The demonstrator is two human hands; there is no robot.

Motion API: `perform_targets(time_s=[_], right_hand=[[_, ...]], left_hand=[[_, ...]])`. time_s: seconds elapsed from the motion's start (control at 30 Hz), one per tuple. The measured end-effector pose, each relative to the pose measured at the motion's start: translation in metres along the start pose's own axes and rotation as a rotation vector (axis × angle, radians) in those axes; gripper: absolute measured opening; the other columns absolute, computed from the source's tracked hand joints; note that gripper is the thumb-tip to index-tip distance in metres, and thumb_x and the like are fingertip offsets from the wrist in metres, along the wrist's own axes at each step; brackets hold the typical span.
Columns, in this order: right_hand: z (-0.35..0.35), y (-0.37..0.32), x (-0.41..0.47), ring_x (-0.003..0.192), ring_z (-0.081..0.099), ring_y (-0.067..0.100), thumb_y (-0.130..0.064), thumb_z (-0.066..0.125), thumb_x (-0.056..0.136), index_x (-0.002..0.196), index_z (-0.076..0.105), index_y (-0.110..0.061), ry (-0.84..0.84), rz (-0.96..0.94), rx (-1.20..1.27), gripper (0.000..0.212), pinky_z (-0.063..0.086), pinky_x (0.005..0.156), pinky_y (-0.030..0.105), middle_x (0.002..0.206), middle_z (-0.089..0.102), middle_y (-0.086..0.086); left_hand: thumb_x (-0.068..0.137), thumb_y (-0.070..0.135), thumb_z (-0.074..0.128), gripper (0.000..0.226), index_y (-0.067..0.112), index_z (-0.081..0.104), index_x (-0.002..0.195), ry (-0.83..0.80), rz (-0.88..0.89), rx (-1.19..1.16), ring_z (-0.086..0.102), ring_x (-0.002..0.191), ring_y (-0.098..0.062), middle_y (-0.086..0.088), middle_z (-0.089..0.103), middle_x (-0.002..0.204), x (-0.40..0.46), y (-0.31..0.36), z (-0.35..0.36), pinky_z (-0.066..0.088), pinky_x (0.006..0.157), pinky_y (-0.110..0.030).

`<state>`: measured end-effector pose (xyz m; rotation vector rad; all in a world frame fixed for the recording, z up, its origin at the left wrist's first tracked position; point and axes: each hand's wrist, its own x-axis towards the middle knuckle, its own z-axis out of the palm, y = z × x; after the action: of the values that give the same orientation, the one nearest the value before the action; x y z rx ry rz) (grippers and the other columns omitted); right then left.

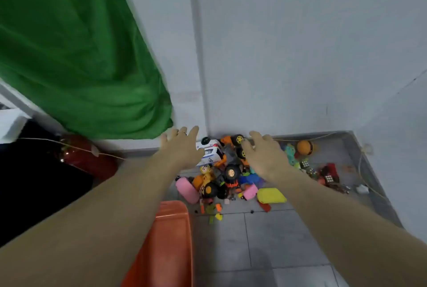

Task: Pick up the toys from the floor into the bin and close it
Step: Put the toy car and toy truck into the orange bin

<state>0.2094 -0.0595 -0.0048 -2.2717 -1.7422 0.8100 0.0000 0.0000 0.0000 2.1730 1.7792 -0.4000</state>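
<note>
A heap of toys lies on the grey tiled floor in the wall corner: a white police car (211,152), orange big-wheeled trucks (231,173), a pink piece (186,190), a yellow piece (271,195), an orange ball (304,147) and several small blocks. My left hand (182,147) reaches out over the heap's left side, fingers apart, holding nothing. My right hand (265,156) hovers over the heap's right side, also spread and empty. An orange plastic bin part (171,240) sits at the bottom centre, partly under my left arm.
A green cloth (76,55) hangs at the left wall. A red extinguisher (87,159) lies on the floor at the left, with a thin cord across it. White walls close the corner. More small toys (328,175) lie at the right by a cable.
</note>
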Motion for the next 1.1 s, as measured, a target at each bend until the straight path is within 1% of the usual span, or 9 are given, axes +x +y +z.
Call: perform_targets(time_s=[0.13,0.23,0.33,0.47,0.57,0.63,0.7,0.97,1.1], right_hand=[[0.11,0.046,0.049,0.13,0.04,0.038,-0.05,0.033,0.099,0.146,0.036,-0.026,-0.012,0.041,0.125,0.053,0.039,0.103,0.054,0.14,0.043,0.016],[0.183,0.075,0.094,0.128,0.043,0.034,-0.05,0.036,0.099,0.144,0.039,-0.028,0.058,-0.015,0.154,0.051,0.04,0.103,0.05,0.138,0.045,0.013],[0.231,0.094,0.128,0.125,0.044,0.033,-0.049,0.038,0.098,0.141,0.044,-0.029,0.114,-0.038,0.228,0.048,0.04,0.103,0.047,0.135,0.047,0.013],[0.273,0.117,0.14,0.125,0.044,0.031,-0.045,0.039,0.099,0.136,0.05,-0.027,0.223,-0.045,0.358,0.043,0.038,0.105,0.046,0.134,0.051,0.011],[0.289,0.129,0.137,0.109,0.052,0.032,-0.046,0.042,0.096,0.112,0.06,-0.025,0.305,-0.014,0.512,0.032,0.044,0.092,0.045,0.113,0.059,0.009],[0.298,0.131,0.136,0.09,0.056,0.035,-0.054,0.041,0.089,0.083,0.054,-0.026,0.365,0.037,0.601,0.031,0.044,0.073,0.041,0.092,0.058,0.01],[0.304,0.135,0.138,0.081,0.054,0.032,-0.053,0.042,0.088,0.074,0.049,-0.022,0.421,0.071,0.601,0.034,0.039,0.068,0.039,0.085,0.056,0.01],[0.298,0.133,0.148,0.075,0.05,0.023,-0.03,0.045,0.095,0.082,0.047,-0.017,0.73,0.005,0.522,0.018,0.04,0.062,0.038,0.083,0.052,0.003],[0.29,0.102,0.156,0.079,0.053,0.018,-0.026,0.043,0.094,0.093,0.049,-0.019,0.8,-0.034,0.749,0.009,0.04,0.066,0.034,0.088,0.056,0.001]], left_hand=[[0.089,0.049,0.05,0.08,0.028,0.011,0.155,-0.096,-0.034,-0.059,0.027,0.141,-0.033,-0.008,0.024,0.158,0.053,-0.013,0.116,0.026,0.112,-0.052],[0.085,0.052,0.056,0.083,0.026,0.016,0.153,-0.049,-0.03,-0.1,0.033,0.138,-0.033,-0.009,0.029,0.154,0.102,-0.026,0.192,0.032,0.109,-0.051],[0.084,0.051,0.064,0.077,0.018,0.031,0.145,-0.082,-0.015,-0.341,0.05,0.12,-0.028,-0.008,0.047,0.139,0.137,-0.029,0.237,0.045,0.096,-0.04],[0.086,0.044,0.067,0.057,0.017,0.046,0.132,-0.165,0.059,-0.515,0.054,0.105,-0.021,0.001,0.056,0.116,0.151,-0.016,0.282,0.046,0.088,-0.032],[0.089,0.042,0.062,0.059,0.014,0.041,0.137,-0.103,0.051,-0.518,0.053,0.113,-0.028,-0.009,0.053,0.129,0.152,-0.018,0.298,0.046,0.092,-0.037],[0.09,0.041,0.062,0.065,0.016,0.033,0.142,-0.013,0.012,-0.465,0.05,0.116,-0.033,-0.014,0.043,0.136,0.159,-0.024,0.3,0.045,0.092,-0.039],[0.085,0.044,0.066,0.078,0.021,0.024,0.147,0.056,-0.018,-0.423,0.044,0.123,-0.038,-0.015,0.033,0.141,0.169,-0.03,0.299,0.044,0.098,-0.047],[0.072,0.051,0.074,0.114,0.016,0.004,0.155,0.195,-0.022,-0.14,0.019,0.146,-0.031,-0.008,0.013,0.161,0.217,-0.052,0.289,0.022,0.116,-0.053],[0.066,0.053,0.079,0.119,0.013,0.01,0.153,0.14,0.002,-0.089,0.03,0.141,-0.028,-0.007,0.03,0.155,0.234,-0.055,0.284,0.024,0.115,-0.054]])
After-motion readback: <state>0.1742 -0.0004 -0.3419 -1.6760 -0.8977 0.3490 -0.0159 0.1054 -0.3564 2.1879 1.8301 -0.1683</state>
